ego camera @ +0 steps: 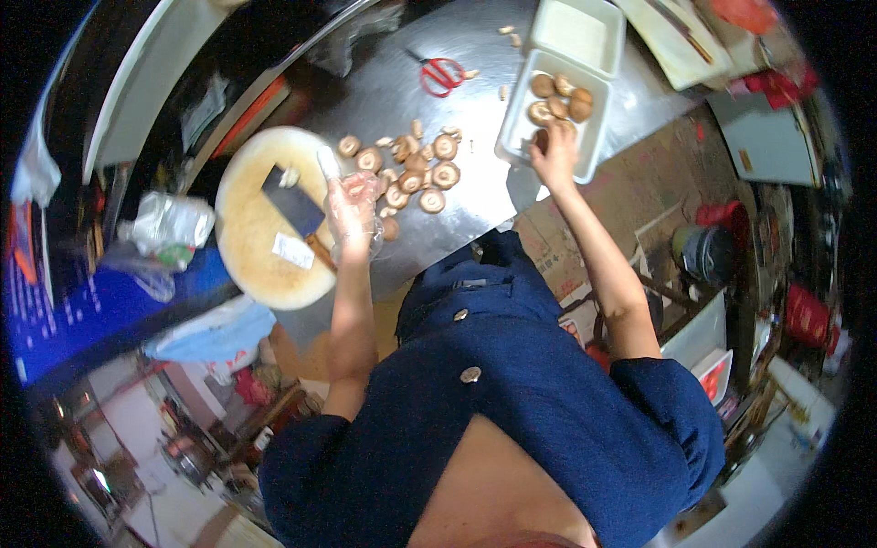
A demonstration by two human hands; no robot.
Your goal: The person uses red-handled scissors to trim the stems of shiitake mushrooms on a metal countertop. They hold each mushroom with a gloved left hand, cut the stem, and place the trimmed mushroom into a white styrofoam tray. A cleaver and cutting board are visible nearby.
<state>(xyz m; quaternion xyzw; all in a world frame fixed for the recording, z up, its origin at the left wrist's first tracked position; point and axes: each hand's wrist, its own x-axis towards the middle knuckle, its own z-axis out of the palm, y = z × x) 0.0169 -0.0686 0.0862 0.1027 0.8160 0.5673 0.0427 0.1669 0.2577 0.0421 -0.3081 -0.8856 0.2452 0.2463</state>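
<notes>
My left hand, in a clear plastic glove, is palm up with fingers apart between the round cutting board and a pile of brown mushrooms. Whether a small piece lies on its palm is unclear. My right hand reaches into a white plastic tray, its fingers at a dark mushroom; other mushrooms lie beyond it. A cleaver with a wooden handle rests on the board, near a pale mushroom piece and a white paper slip.
Red-handled scissors and several cut stems lie on the metal table. Another white tray adjoins the mushroom tray. A knife lies on a rectangular board at the upper right. A plastic-wrapped bundle sits left of the round board.
</notes>
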